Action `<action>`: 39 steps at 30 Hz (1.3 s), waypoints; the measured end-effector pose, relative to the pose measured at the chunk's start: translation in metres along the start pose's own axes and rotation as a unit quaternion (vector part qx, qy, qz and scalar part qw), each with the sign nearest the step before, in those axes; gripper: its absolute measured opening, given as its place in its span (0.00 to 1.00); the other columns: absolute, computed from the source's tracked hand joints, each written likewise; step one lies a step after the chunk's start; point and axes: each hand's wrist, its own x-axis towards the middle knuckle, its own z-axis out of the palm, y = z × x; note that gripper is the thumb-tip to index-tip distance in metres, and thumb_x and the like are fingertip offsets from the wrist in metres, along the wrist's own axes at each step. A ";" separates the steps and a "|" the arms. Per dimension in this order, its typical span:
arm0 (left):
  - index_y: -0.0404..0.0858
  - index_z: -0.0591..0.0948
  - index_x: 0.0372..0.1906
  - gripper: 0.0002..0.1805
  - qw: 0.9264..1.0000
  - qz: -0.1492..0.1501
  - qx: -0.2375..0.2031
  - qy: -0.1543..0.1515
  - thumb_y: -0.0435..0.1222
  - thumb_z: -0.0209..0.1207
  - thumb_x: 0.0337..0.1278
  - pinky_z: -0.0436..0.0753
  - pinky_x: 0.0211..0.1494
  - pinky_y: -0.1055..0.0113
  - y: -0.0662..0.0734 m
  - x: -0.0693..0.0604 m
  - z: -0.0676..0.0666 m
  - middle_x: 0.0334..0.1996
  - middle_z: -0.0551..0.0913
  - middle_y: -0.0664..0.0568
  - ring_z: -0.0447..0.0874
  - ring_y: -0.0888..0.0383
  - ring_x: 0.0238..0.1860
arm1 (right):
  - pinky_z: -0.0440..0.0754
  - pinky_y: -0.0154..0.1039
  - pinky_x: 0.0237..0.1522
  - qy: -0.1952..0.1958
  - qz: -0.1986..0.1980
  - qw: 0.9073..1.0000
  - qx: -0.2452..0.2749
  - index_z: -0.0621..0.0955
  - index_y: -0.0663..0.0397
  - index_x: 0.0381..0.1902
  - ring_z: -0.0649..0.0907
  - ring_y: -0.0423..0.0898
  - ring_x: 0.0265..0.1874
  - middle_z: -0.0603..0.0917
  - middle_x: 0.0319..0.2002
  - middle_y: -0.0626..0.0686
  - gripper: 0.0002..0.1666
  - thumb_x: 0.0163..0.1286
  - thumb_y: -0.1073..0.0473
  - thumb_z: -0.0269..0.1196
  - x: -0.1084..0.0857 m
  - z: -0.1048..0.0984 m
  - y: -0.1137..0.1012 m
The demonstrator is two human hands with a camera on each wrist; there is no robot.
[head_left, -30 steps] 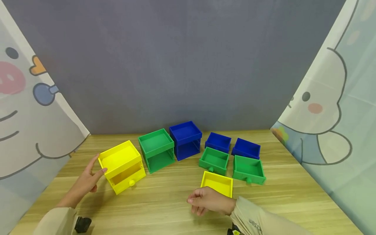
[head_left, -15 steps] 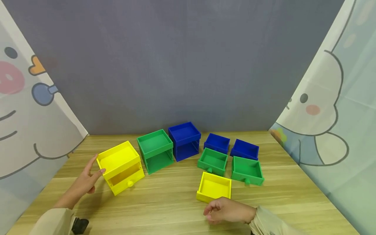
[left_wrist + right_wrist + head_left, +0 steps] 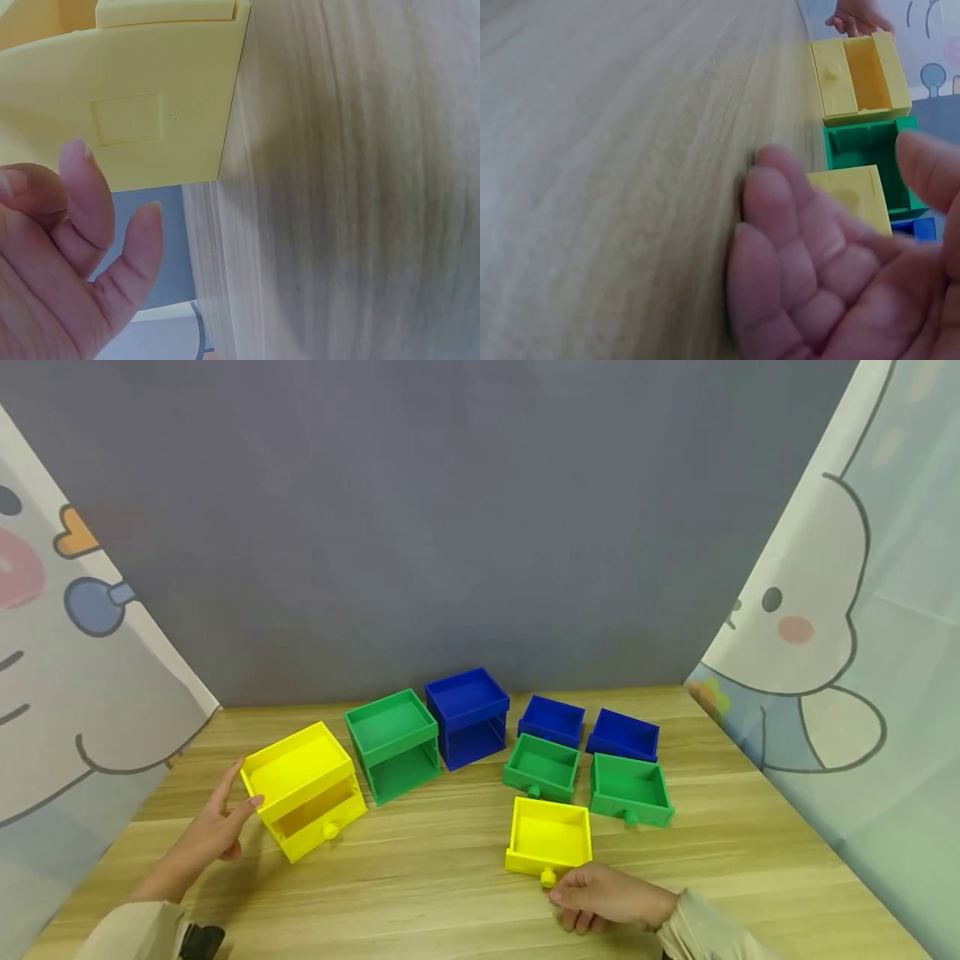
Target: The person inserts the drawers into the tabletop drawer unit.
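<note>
My left hand (image 3: 212, 828) touches the left edge of a yellow toy cabinet (image 3: 300, 768), with thumb and index finger spread along its top. In the left wrist view other fingers hang beside the cabinet's side wall (image 3: 165, 97). The cabinet has a drawer (image 3: 318, 835) in its lower slot; the upper slot is vacant. My right hand (image 3: 607, 893) is at the front of a loose yellow drawer (image 3: 552, 833), its fingertips right by the round knob (image 3: 549, 878). In the right wrist view the thumb (image 3: 926, 169) stands apart from the fingers, with nothing gripped.
A green cabinet (image 3: 393, 739) and a blue cabinet (image 3: 468, 710) stand drawerless beside the yellow one. Two green drawers (image 3: 543, 762) and two blue drawers (image 3: 551, 718) lie behind the loose yellow drawer. A grey backdrop (image 3: 450, 527) closes off the wooden table (image 3: 405, 893).
My right hand has moved right and slightly down, from the yellow drawer's left front to beside its knob, which now shows. The left hand stays on the cabinet. The head view has shifted slightly.
</note>
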 end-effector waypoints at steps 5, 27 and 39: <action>0.47 0.26 0.74 0.42 1.000 -0.006 0.000 0.004 0.44 0.44 0.75 0.70 0.19 0.71 -0.001 -0.003 -0.001 0.09 0.57 0.59 0.60 0.64 0.10 | 0.74 0.26 0.20 0.073 0.043 0.996 0.006 0.80 0.59 0.28 0.77 0.35 0.17 0.82 0.21 0.46 0.21 0.73 0.49 0.54 -0.001 0.000 0.000; 0.45 0.27 0.75 0.42 1.000 -0.011 0.020 0.011 0.45 0.44 0.74 0.72 0.18 0.68 0.003 -0.003 0.003 0.14 0.66 0.51 0.62 0.63 0.10 | 0.79 0.28 0.22 0.093 0.073 0.981 0.155 0.75 0.63 0.41 0.80 0.35 0.17 0.84 0.22 0.48 0.20 0.74 0.49 0.54 0.009 -0.007 0.016; 0.47 0.26 0.74 0.42 1.000 -0.012 0.011 0.008 0.46 0.42 0.75 0.71 0.19 0.68 0.004 -0.003 0.004 0.14 0.59 0.56 0.62 0.63 0.11 | 0.80 0.27 0.28 0.112 0.054 0.966 0.228 0.76 0.65 0.41 0.80 0.33 0.21 0.82 0.25 0.47 0.15 0.74 0.55 0.53 0.012 0.004 0.016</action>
